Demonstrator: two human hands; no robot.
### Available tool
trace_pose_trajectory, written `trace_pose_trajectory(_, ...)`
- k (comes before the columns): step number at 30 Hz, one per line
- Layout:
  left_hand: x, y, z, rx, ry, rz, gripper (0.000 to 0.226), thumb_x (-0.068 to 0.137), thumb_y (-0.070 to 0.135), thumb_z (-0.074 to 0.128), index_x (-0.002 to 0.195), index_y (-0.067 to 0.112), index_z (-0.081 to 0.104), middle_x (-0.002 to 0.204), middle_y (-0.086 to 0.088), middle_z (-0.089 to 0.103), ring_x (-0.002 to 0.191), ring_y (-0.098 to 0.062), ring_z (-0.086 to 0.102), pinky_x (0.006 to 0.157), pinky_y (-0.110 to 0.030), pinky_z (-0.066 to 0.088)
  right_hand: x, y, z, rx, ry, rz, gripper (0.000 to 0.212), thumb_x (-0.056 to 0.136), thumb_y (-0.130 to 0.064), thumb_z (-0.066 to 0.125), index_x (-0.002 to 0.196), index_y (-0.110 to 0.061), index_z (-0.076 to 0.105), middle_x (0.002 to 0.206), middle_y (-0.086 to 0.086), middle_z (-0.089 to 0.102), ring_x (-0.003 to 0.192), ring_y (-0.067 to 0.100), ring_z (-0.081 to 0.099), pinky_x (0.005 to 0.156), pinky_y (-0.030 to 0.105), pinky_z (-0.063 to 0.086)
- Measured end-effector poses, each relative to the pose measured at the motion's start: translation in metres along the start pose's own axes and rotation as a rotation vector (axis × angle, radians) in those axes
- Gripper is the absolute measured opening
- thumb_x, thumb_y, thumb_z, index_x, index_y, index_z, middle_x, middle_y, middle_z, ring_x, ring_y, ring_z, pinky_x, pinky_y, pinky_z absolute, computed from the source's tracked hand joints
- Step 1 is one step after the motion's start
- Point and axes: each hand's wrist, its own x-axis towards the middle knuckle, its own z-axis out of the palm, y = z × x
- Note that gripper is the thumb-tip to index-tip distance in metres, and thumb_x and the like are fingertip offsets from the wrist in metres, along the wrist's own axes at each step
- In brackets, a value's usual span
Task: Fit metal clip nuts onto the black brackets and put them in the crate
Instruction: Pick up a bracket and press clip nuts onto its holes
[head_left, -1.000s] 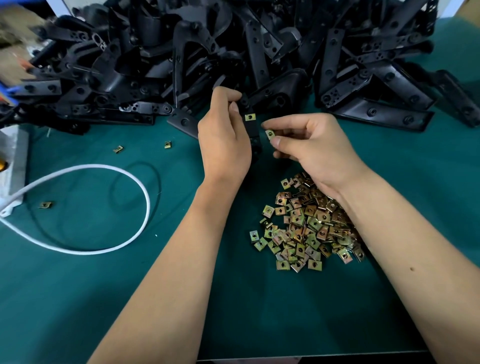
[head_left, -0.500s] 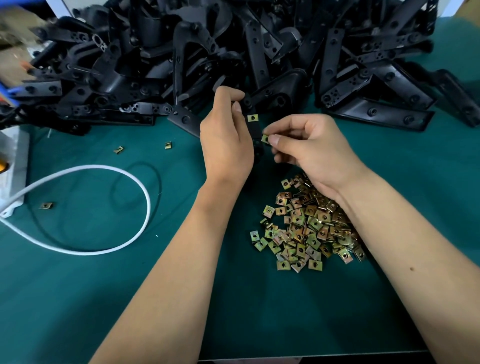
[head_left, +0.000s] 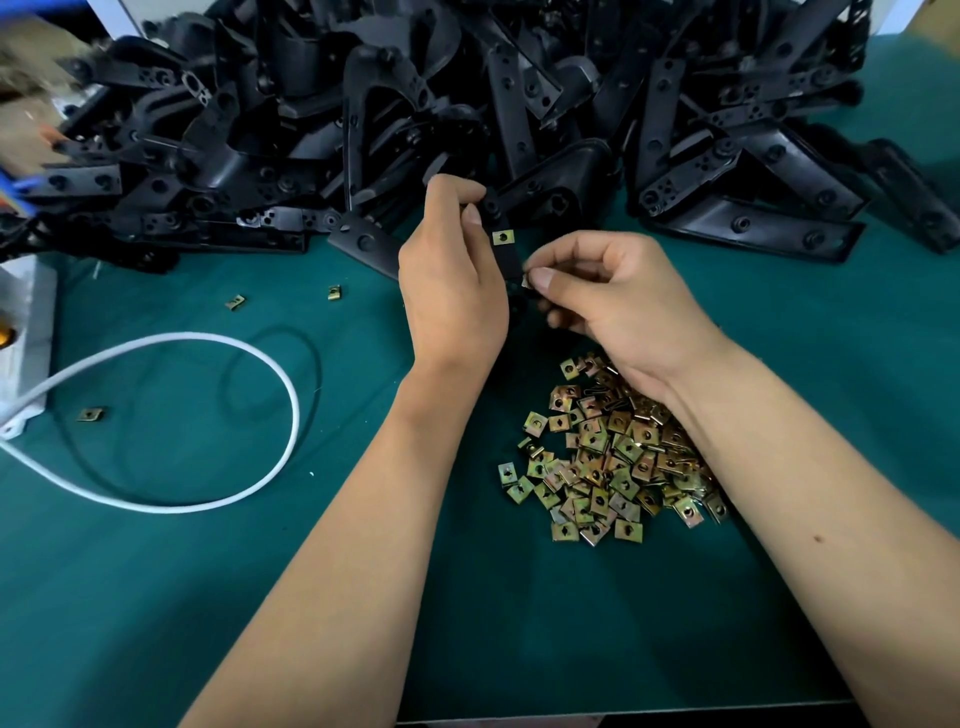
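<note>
A green tabletop (head_left: 156, 597) carries a black bracket heap (head_left: 467, 104) at twelve o'clock. The left hand (head_left: 452, 291) grips a bracket (head_left: 506, 262) wearing one fitted nut (head_left: 503, 238); the right hand (head_left: 618, 301) fingers pinch a second clip nut (head_left: 525, 281) against its edge. Skewed, it could jam or spring off into the loose nuts (head_left: 608, 457) at five o'clock.

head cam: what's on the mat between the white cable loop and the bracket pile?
Two stray clip nuts on bare green mat, between the white cable and the bracket pile. Head view.
</note>
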Motion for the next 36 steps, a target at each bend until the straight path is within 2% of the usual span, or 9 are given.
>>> trace_pose_trajectory(5,0.000,-0.001,0.000,0.023,0.027,-0.017,0.020,0.104,0.005,0.042,0.112,0.002,0.060,0.072,0.002,0.053,0.063,-0.013,0.043,0.057,-0.030,0.033,0.000,0.001,0.000,0.031,-0.004,0.040,0.022,0.093,0.000,0.070,0.095,-0.018,0.081,0.090,0.006,0.076,0.081,0.015,0.066,0.083,0.032,0.058)
trace_pose_trajectory(11,-0.001,0.002,0.001,0.003,0.024,-0.011,0.020,0.103,0.005,0.041,0.112,0.003,0.060,0.069,0.001,0.051,0.061,-0.014,0.042,0.056,-0.029,0.032,0.000,0.002,0.004,0.146,0.048,0.065,0.014,0.091,0.004,0.071,0.095,-0.007,0.078,0.082,0.005,0.073,0.074,0.012,0.067,0.068,0.022,0.055)
trace_pose_trajectory(18,-0.003,0.006,0.002,0.001,0.048,0.032,0.029,0.094,0.000,0.034,0.112,-0.002,0.057,0.071,0.007,0.045,0.065,-0.014,0.040,0.060,-0.026,0.028,0.000,0.000,0.004,0.183,0.052,0.099,0.012,0.087,0.005,0.074,0.092,-0.007,0.074,0.078,0.006,0.072,0.064,0.011,0.065,0.057,0.021,0.052)
trace_pose_trajectory(23,-0.004,0.010,0.001,0.032,0.045,0.034,0.029,0.090,0.000,0.034,0.111,-0.001,0.054,0.070,0.015,0.042,0.066,-0.015,0.043,0.060,-0.031,0.029,0.000,-0.004,0.001,0.146,-0.001,0.091,0.018,0.088,0.006,0.073,0.097,-0.009,0.071,0.076,0.004,0.071,0.062,0.011,0.062,0.056,0.021,0.051)
trace_pose_trajectory(27,-0.006,0.014,0.001,0.057,0.034,0.043,0.030,0.088,0.002,0.035,0.110,0.000,0.054,0.073,0.010,0.044,0.067,-0.020,0.044,0.060,-0.032,0.025,-0.001,-0.004,0.000,0.124,-0.031,0.074,0.020,0.086,0.007,0.074,0.095,-0.010,0.068,0.067,-0.001,0.068,0.059,0.011,0.060,0.052,0.020,0.049)
trace_pose_trajectory(36,-0.010,0.016,0.003,0.036,0.101,0.027,0.032,0.092,0.011,0.029,0.112,0.001,0.052,0.068,0.016,0.040,0.064,-0.018,0.044,0.059,-0.031,0.025,0.001,-0.001,0.001,0.100,-0.075,0.067,0.020,0.086,-0.001,0.078,0.102,-0.012,0.071,0.067,-0.005,0.068,0.056,0.008,0.059,0.053,0.017,0.042)
